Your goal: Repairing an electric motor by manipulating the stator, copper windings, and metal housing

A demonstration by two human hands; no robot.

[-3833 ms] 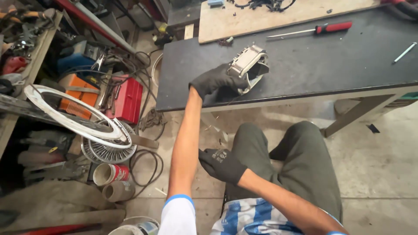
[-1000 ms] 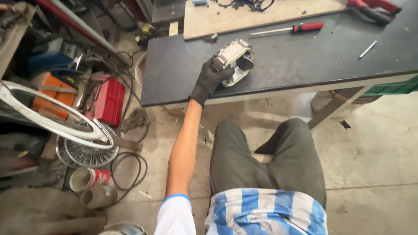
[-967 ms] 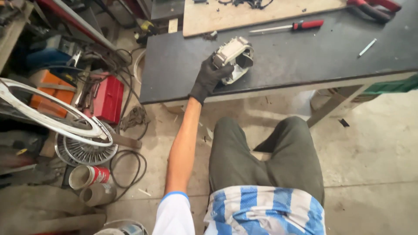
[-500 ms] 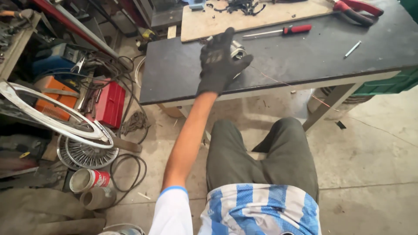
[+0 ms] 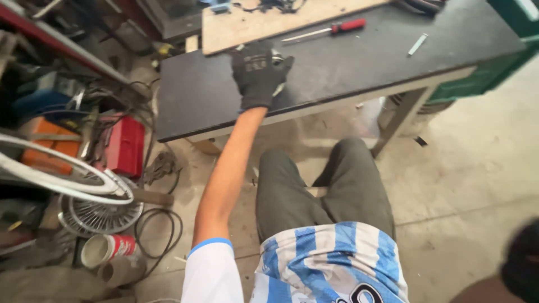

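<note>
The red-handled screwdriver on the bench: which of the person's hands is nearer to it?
Left. The left hand, in a black glove, rests on the black bench just short of the red-handled screwdriver. The right hand is far back at the frame's lower right corner.

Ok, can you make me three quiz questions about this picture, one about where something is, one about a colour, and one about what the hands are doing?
1. Where does the screwdriver lie?
A. On the floor
B. On the wooden board on the black table
C. In the red box

2. What colour is the screwdriver's handle?
A. Red
B. Green
C. Yellow

3. What is the left hand doing?
A. Hanging free above the floor
B. Resting, gloved, on a metal part on the black table
C. Holding the screwdriver

Right letters:
1 B, its shaft lies across the wooden board at the table's far edge.
2 A, the handle shows bright red.
3 B, the black glove covers a metal part that peeks out beside it; how firmly it grips is hidden.
</note>
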